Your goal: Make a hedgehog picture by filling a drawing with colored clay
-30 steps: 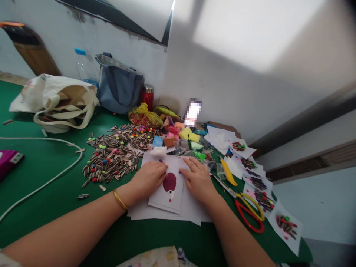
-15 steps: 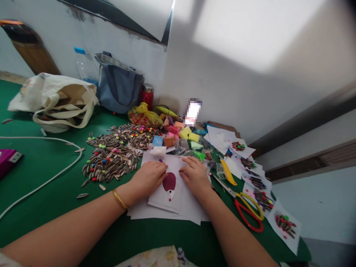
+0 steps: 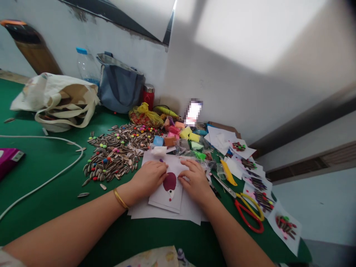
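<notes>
A small sheet of white card lies on a stack of larger paper. On it is a flattened maroon clay shape with a white pointed face, a black eye and a red nose. My left hand rests along the card's left side, fingers lying close together, fingertips beside the maroon clay. At the right edge of the clay, my right hand has its fingers apart, with the thumb and index fingertips near the clay. I see nothing held in either hand.
Sunflower seeds mixed with coloured beads are heaped on the left. Clay packets lie behind the paper. Scissors, a yellow cutter and several seed-decorated cards are at the right. A white cable curves across the left.
My right hand's fingers have shifted slightly, with the thumb and index nearer the maroon clay. My left hand stays in place on the card. The view has moved a little.
</notes>
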Tool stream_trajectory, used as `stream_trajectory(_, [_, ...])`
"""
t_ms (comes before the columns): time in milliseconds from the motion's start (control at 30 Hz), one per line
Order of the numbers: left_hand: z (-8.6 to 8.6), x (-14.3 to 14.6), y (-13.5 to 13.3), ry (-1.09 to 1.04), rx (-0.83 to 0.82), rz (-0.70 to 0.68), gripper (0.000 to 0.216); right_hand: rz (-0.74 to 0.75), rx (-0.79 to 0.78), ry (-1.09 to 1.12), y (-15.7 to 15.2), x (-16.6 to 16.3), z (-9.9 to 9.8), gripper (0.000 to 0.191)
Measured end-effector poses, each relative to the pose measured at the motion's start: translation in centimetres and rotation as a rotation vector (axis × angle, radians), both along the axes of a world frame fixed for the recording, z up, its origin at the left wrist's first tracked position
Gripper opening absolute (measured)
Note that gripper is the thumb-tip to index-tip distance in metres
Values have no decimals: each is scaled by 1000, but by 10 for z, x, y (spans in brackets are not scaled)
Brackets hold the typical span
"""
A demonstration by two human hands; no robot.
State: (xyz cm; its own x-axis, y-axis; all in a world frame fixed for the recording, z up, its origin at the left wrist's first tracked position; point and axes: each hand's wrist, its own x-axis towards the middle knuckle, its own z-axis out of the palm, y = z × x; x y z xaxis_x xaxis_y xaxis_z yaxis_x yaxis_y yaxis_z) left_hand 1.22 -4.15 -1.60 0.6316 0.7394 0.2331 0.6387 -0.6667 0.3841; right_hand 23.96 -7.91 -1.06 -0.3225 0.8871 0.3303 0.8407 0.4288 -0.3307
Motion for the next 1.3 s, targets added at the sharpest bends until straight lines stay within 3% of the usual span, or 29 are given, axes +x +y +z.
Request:
stream_trajectory(600, [-1,-1,0,-9,4,-8,21,-29,5,-49,-4,-10,1,10])
stream_trajectory(767, [1,0,0,-13,-2,-1,22,-4,34,-42,-2,-3,3,20])
stream_trajectory(967, [3,0,0,-7,-11,-4,20,6,45,-63,-6,6,25,30])
stream_trajectory(1133, [4,0,0,2,-3,-6,20,81,-75,-233,-17,9,44,37])
stream_trajectory(1300, [4,0,-1,1,-6,-5,20,105,-35,-208,-22,11,30,41])
